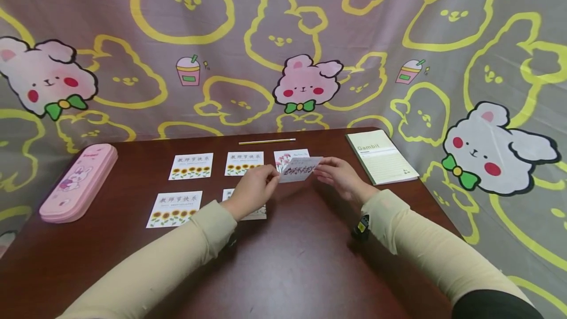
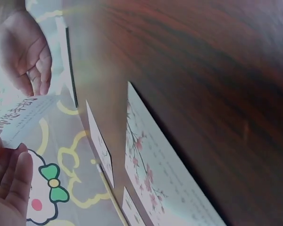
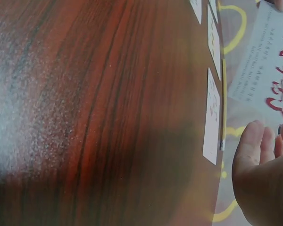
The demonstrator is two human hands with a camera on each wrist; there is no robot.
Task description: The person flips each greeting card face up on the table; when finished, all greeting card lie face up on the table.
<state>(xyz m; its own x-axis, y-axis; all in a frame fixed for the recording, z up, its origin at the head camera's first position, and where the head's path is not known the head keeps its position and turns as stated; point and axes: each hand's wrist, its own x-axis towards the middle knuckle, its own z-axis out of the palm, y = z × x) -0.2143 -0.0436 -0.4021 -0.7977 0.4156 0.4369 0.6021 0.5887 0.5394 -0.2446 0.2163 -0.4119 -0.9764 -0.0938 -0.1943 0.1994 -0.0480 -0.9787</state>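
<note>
Above the table a card (image 1: 298, 171) with large dark-red writing is held tilted. My left hand (image 1: 253, 188) pinches its left edge between thumb and fingers. At the card's right edge is my right hand (image 1: 340, 177), its fingers (image 2: 37, 82) fairly straight by the corner; the contact is hard to see. Just behind stands a card with pink flowers (image 1: 285, 157) on the table, partly covered by the held one. Under my left wrist lies a blossom card (image 2: 153, 165), mostly hidden in the head view.
Three sunflower cards (image 1: 190, 166) lie at left and centre. A pink pencil case (image 1: 79, 183) sits at the table's left. A yellow pencil (image 1: 266, 141) lies along the back, and a notebook (image 1: 383, 156) at the right. A patterned curtain (image 1: 221, 53) hangs behind.
</note>
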